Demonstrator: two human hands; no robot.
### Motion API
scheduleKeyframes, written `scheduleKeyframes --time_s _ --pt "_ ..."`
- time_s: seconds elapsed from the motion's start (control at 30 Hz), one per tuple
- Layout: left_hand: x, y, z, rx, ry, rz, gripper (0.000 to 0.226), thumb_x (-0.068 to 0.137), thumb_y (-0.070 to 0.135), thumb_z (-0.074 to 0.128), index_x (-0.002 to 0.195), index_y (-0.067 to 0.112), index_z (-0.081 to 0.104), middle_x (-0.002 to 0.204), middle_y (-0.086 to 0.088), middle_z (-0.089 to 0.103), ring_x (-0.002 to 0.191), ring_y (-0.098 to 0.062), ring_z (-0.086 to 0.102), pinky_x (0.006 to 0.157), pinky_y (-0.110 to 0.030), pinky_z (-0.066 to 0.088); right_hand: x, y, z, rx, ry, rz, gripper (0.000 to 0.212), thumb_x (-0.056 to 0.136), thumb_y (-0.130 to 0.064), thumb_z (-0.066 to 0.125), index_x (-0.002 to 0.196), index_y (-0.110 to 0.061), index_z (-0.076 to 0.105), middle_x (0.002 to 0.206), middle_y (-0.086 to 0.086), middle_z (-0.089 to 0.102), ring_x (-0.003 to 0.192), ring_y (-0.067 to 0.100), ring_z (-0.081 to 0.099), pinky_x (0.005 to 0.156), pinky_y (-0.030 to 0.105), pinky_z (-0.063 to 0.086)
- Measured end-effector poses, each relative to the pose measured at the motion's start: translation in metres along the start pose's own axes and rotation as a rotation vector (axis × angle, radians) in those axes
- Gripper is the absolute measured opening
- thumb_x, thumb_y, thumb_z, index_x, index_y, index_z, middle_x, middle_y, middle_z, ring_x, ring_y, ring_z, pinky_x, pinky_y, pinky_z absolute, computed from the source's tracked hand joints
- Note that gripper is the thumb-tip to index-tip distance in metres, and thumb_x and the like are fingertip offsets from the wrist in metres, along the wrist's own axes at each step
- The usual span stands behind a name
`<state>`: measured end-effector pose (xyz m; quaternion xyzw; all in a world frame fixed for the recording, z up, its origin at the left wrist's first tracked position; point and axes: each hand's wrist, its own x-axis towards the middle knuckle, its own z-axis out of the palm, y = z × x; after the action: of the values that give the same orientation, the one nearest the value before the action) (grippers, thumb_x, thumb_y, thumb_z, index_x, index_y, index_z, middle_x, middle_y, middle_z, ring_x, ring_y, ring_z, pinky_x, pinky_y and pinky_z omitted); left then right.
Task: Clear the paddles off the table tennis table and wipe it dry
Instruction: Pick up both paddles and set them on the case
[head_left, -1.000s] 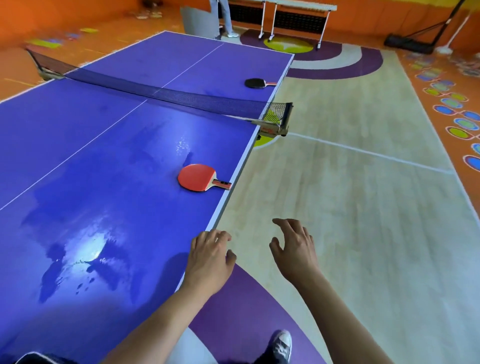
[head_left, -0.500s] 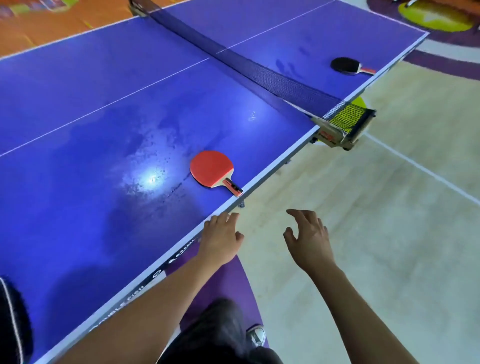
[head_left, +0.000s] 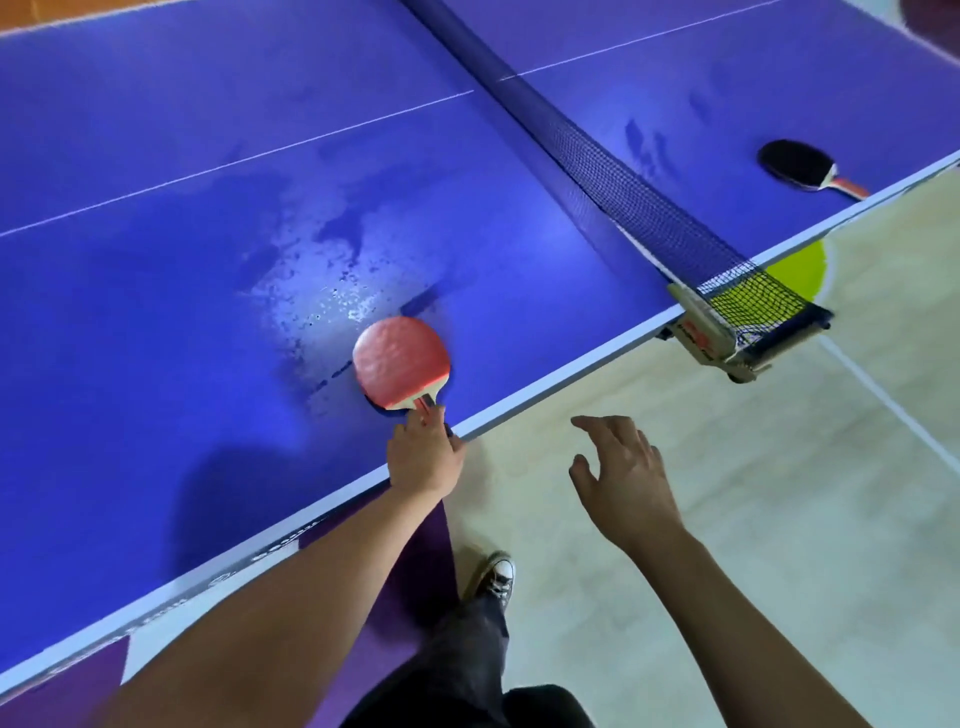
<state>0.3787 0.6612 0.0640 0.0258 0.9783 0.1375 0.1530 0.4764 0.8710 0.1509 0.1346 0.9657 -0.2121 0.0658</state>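
Lying by the edge of the surface (head_left: 156, 312), the red paddle (head_left: 401, 362) is pinched at its handle by the left hand (head_left: 426, 460) fingers — the right hand (head_left: 623, 483) fingers are spread wide.

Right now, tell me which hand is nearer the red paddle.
Left. The left hand holds the red paddle by its handle, at the near edge of the table. The right hand hangs open over the floor, to the paddle's right, touching nothing.

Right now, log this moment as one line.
left hand: pinches red paddle handle | right hand: open, empty | black paddle: untouched beyond net | table: wet patches, unwiped
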Motion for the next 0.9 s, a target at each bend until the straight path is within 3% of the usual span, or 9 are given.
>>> scheduleKeyframes --time_s 0.17,0.33,0.53,0.63,0.8,0.9 --pt "0.014 0.038 -0.001 0.016 0.045 0.037 0.047 0.095 0.031 0.053 0.139 0.014 0.05 0.133 -0.014 0.053 0.12 -0.036 0.05 0.099 -0.045 0.043 0.039 0.022 -0.026 -0.005 -0.003 -0.027 0.044 0.097 -0.018 0.058 0.141 -0.019 0.057 0.132 0.008 0.055 0.114 0.03 0.056 0.102 0.041 0.04" --pt "0.022 0.101 -0.022 -0.013 0.167 0.178 0.039 0.083 0.019 0.071 0.12 0.008 0.065 0.114 -0.017 0.064 0.097 -0.04 0.062 0.084 -0.047 0.047 0.078 0.044 -0.056 0.011 0.024 -0.036 0.046 0.096 -0.02 0.056 0.143 -0.021 0.054 0.13 0.007 0.054 0.113 0.03 0.054 0.099 0.041 0.039" --pt "0.056 0.237 -0.044 -0.075 0.285 0.368 0.038 0.085 0.016 0.068 0.122 0.009 0.065 0.12 -0.013 0.063 0.097 -0.038 0.06 0.086 -0.044 0.049 0.148 0.119 -0.122 0.071 0.126 -0.012 0.044 0.097 -0.022 0.056 0.142 -0.022 0.055 0.129 0.005 0.052 0.118 0.029 0.052 0.106 0.041 0.037" --pt "0.06 0.253 -0.051 -0.082 0.283 0.367 0.038 0.088 0.02 0.065 0.125 0.014 0.063 0.124 -0.007 0.061 0.106 -0.034 0.057 0.092 -0.042 0.046 0.159 0.125 -0.133 0.099 0.145 -0.013 0.044 0.098 -0.024 0.056 0.141 -0.027 0.056 0.126 0.003 0.053 0.116 0.028 0.053 0.105 0.041 0.038" --pt "0.098 0.372 -0.051 -0.096 0.286 0.462 0.037 0.091 0.023 0.06 0.128 0.016 0.06 0.126 -0.005 0.059 0.11 -0.031 0.054 0.096 -0.04 0.042 0.217 0.227 -0.198 0.11 0.182 0.047 0.048 0.094 -0.042 0.048 0.139 -0.026 0.056 0.132 0.003 0.052 0.123 0.028 0.05 0.102 0.039 0.036" --pt "0.121 0.438 -0.039 -0.106 0.306 0.48 0.033 0.088 0.021 0.06 0.121 0.016 0.064 0.119 -0.003 0.062 0.105 -0.03 0.057 0.092 -0.041 0.046 0.247 0.293 -0.224 0.11 0.175 0.067 0.046 0.095 -0.023 0.054 0.142 -0.028 0.052 0.134 0.002 0.05 0.126 0.026 0.049 0.104 0.039 0.037"
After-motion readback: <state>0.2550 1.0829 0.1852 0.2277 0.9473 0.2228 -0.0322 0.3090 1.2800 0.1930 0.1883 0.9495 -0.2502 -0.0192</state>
